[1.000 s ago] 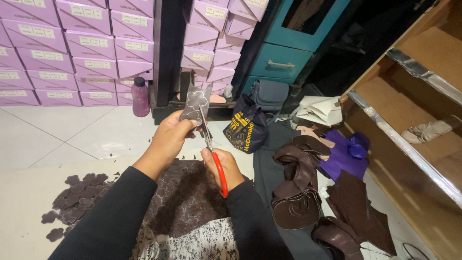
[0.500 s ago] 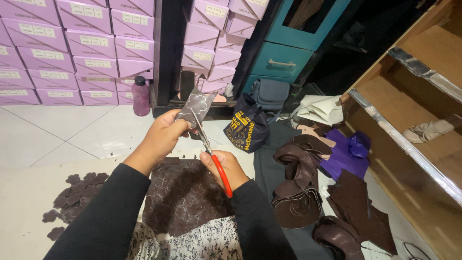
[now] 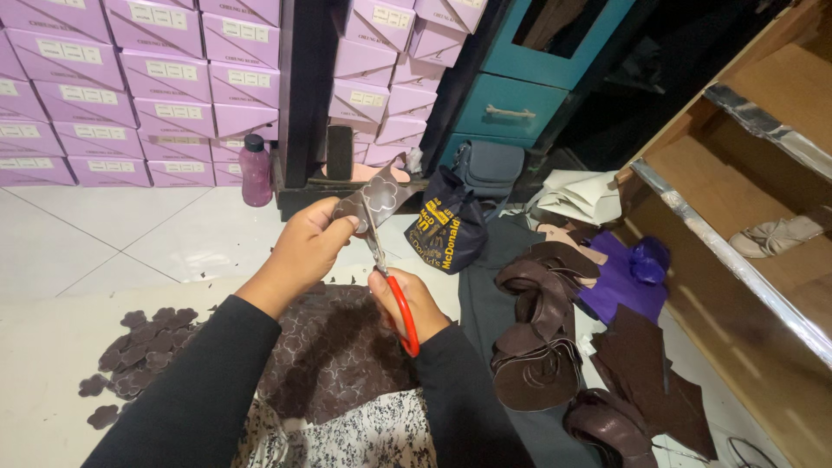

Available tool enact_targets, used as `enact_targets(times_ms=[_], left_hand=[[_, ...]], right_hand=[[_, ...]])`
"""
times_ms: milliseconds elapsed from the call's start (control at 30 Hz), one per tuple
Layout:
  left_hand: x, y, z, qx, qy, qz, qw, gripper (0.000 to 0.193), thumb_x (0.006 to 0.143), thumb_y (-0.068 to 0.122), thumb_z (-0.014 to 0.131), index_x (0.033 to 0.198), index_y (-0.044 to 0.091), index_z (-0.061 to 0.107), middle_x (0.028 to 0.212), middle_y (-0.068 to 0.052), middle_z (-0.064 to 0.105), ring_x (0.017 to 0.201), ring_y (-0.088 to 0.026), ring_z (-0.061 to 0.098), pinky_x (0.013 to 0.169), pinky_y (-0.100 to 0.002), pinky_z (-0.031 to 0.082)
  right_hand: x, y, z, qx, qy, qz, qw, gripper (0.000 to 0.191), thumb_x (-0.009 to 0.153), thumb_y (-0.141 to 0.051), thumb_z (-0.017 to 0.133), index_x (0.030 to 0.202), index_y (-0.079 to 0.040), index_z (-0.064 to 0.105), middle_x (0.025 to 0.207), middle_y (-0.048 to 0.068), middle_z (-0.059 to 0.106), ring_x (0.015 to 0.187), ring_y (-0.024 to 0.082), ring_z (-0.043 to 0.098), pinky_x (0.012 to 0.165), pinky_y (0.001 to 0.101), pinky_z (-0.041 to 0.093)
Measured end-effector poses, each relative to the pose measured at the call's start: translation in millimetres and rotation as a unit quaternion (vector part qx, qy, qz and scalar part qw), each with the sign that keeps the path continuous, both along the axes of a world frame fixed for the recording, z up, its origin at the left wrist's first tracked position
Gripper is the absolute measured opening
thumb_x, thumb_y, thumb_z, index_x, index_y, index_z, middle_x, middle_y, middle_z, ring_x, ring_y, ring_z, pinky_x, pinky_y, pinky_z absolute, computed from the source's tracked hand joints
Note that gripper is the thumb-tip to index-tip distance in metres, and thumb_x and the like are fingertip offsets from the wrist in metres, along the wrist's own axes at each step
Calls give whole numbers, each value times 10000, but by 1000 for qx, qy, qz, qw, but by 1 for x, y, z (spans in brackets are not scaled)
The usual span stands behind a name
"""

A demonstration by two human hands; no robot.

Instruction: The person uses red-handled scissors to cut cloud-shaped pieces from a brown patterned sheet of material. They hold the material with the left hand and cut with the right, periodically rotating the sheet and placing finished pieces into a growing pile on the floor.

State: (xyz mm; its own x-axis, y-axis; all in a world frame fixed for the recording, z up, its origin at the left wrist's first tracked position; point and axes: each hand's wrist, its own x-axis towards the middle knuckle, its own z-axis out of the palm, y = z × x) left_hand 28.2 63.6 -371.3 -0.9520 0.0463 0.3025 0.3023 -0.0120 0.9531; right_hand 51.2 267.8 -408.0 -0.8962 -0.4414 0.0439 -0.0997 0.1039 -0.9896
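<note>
Brown leather piece (image 3: 374, 198) being pinched taut in left hand (image 3: 308, 244) fingers for cutting | right hand (image 3: 400, 299) gripping red-handled scissors (image 3: 392, 290), snipping along flower outline | cut flowers (image 3: 139, 351) piling nearby
</note>
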Motion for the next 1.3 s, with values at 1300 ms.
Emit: enact_targets(times_ms=[1300], left_hand=[[-2,4,-13,27,19,-4,999,232,974,211,541,1051,70,709,925,-7,746,861,-89,673,766,-273,518]], right_hand=[[0,0,-9,9,-15,-26,1000,446,982,-485,624,742,-120,536,582,-57,435,471,58,378,436,252,295]])
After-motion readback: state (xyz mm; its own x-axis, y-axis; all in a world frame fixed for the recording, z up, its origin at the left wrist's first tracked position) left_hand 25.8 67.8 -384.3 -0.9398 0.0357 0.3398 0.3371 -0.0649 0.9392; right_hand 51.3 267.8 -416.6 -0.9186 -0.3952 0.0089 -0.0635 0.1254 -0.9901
